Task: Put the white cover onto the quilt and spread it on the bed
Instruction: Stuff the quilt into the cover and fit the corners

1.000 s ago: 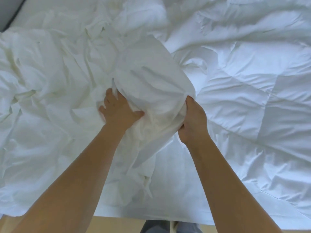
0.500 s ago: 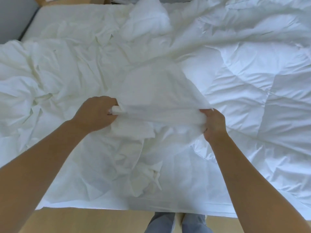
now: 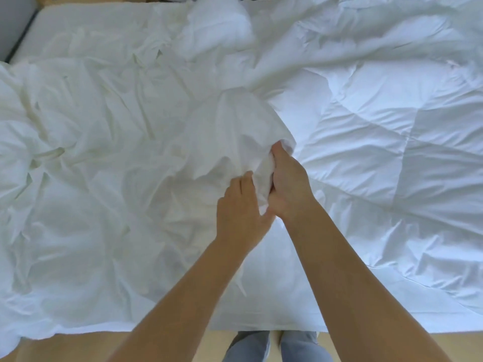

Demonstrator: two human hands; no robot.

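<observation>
1. The white cover (image 3: 99, 158) lies crumpled over the left half of the bed (image 3: 274, 314), and its near edge reaches the bed's near side above the wooden floor (image 3: 60, 346).
2. At the far side, about the middle, a white pillow (image 3: 217, 24) rests partly on the cover.
3. Just right of centre, the left hand (image 3: 240, 210) has its fingers curled into a gathered fold of the cover, which it grips from the left.
4. The right hand (image 3: 290, 184) is just beside the left and closed round the same fold, with its thumb pressed up into the raised peak of cloth.
5. The quilt (image 3: 392, 142), with stitched squares, is spread over the right half of the bed and meets the cover at the hands.
6. Grey trouser legs (image 3: 271, 346) show below the bed's near edge.
</observation>
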